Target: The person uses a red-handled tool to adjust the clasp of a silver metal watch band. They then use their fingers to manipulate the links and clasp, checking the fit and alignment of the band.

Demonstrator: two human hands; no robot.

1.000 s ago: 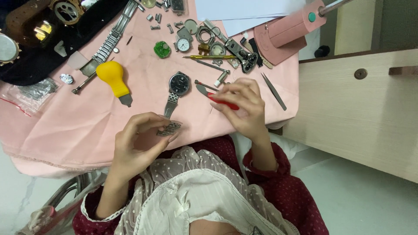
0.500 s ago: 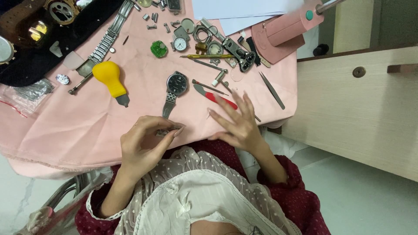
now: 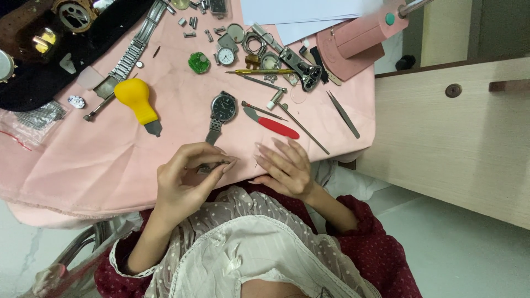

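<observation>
A steel wristwatch (image 3: 223, 106) with a dark dial lies on the pink cloth (image 3: 99, 160), its metal bracelet running toward me. My left hand (image 3: 185, 185) pinches the loose end of that bracelet between thumb and fingertips at the cloth's near edge. My right hand (image 3: 287, 168) rests beside it with fingers spread and flat, holding nothing. Just beyond its fingertips, a red-handled tool (image 3: 276, 127) lies on the cloth.
A yellow-handled tool (image 3: 137, 99), tweezers (image 3: 343, 114), thin pin tools, a green watch part (image 3: 199, 62), several small watch cases and links are scattered on the cloth. A black tray (image 3: 38, 72) sits far left, a pink press (image 3: 353, 44) far right, wooden drawers (image 3: 458, 132) at the right.
My right hand has let go of the red-handled tool, which now lies on the cloth, and has drawn back toward me with fingers spread. My left hand keeps pinching the bracelet.
</observation>
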